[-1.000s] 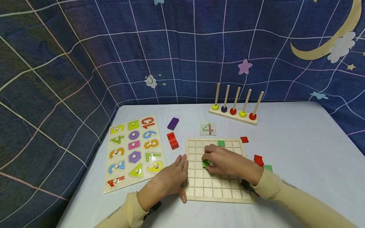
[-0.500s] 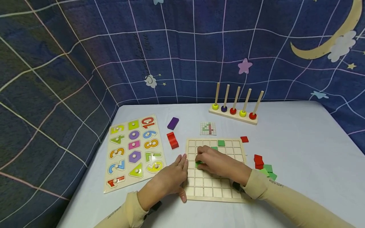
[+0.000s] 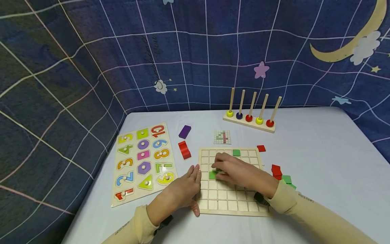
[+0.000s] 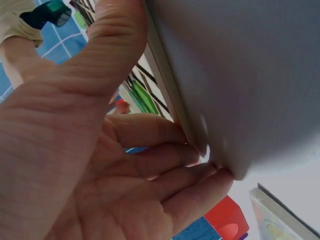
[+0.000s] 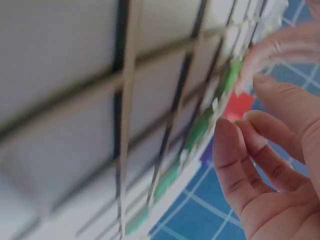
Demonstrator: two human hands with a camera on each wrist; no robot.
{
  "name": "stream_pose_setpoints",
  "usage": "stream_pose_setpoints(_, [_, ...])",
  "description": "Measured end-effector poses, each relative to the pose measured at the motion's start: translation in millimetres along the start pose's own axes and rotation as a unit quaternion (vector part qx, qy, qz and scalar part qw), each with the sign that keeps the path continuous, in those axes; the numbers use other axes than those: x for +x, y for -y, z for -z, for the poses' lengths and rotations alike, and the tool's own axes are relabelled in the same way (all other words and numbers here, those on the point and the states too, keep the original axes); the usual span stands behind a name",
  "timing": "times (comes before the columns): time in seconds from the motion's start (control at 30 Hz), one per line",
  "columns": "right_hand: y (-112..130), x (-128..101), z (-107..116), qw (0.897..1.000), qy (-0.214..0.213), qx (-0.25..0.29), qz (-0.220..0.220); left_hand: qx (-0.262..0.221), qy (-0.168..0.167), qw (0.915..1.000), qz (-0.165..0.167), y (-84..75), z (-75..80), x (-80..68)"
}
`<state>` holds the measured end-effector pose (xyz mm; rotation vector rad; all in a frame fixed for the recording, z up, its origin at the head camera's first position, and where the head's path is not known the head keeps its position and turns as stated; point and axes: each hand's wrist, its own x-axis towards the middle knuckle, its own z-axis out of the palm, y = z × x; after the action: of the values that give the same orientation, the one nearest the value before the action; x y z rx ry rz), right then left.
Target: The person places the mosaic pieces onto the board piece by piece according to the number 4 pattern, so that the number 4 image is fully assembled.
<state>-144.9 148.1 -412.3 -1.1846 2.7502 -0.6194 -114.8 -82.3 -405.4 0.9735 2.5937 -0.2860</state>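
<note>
The wooden grid board (image 3: 226,214) lies flat on the white table. My left hand (image 3: 182,190) rests along its left edge, fingers extended and thumb near the lower corner. In the left wrist view, the left fingertips (image 4: 187,150) touch the board's side. Over the left-centre cells hovers my right hand (image 3: 236,170), its thumb and fingers apart and holding nothing. A green square tile (image 3: 212,175) sits in a cell just left of the right thumb. Another green tile (image 3: 236,153) fills a top-row cell. Green under the right fingers is mostly hidden.
Right of the board lie red tiles (image 3: 276,171) and green tiles (image 3: 286,179), plus a lone red tile (image 3: 261,148). A small pattern card (image 3: 222,137) and a peg stand (image 3: 250,124) stand behind. Left are a number puzzle (image 3: 143,166), red block (image 3: 184,150) and purple block (image 3: 185,132).
My right hand moved left with a green tile, set it in a cell, let go and drew slightly back to the right. The left hand stays at the board's edge.
</note>
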Motion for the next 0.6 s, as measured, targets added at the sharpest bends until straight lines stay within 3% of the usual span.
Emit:
stream_pose_setpoints(0.2, [-16.5,-24.7,22.1,0.999,-0.038,-0.001,0.011,-0.007,0.003,1.0,0.003,-0.5,1.0,2.2])
stream_pose_setpoints(0.6, [-31.7,-75.6,48.2,0.995,-0.076,-0.045,-0.043,0.002,-0.007,1.0,-0.004,-0.7,0.2,1.8])
